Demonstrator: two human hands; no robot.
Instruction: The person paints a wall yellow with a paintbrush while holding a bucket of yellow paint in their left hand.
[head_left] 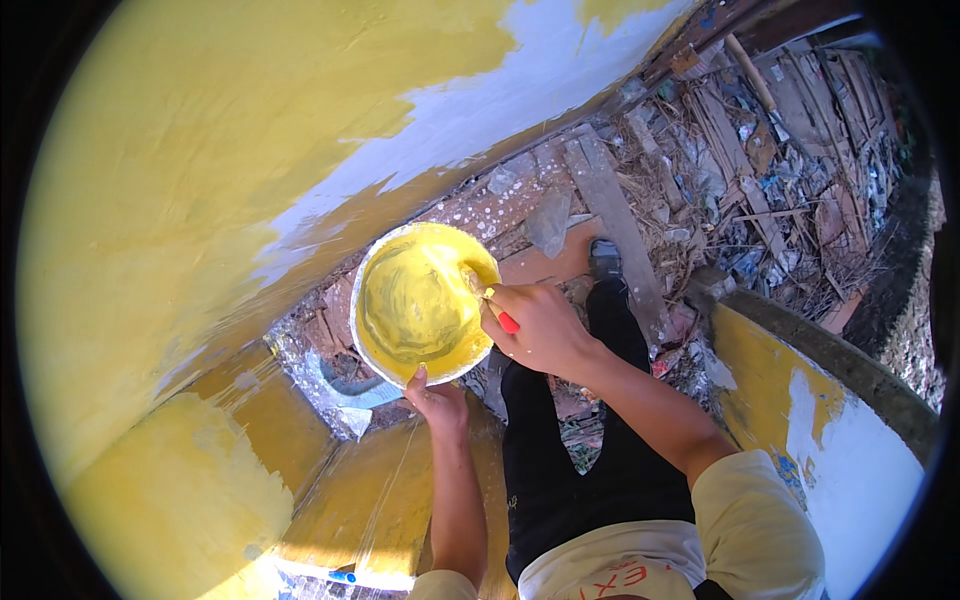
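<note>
A round bucket (395, 258) with yellow paint inside hangs in front of me, near the picture's middle. My left hand (437, 400) grips its near rim from below, thumb over the edge. My right hand (537, 325) is closed on a paintbrush (497, 310) with a red handle. The brush's head dips over the bucket's right rim into the paint. My black trouser leg and one dark shoe (604, 258) show below the bucket.
A wall (250, 150) painted yellow with a bare white patch fills the left and top. Boards, planks and rubble (760, 170) litter the ground at the right. A low ledge (830, 420), part yellow and part white, runs at the lower right.
</note>
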